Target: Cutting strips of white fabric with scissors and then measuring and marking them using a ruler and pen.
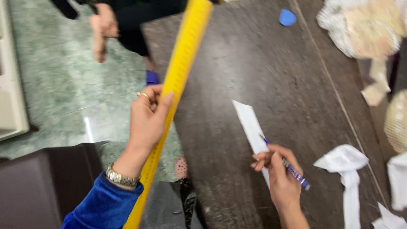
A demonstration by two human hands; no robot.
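Two grips: left hand [147, 116] clamps yellow ruler [178, 80]; right hand [282, 176] pinches blue pen [292, 169].

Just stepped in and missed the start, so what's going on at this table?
A person in a blue velvet sleeve stands at a dark wooden table. The left hand holds a long yellow ruler lifted off the table. The right hand grips a blue pen, its tip on a narrow white paper strip lying on the table. White paper scraps and a blue piece of chalk lie nearby. Another person's hand hangs beyond the table.
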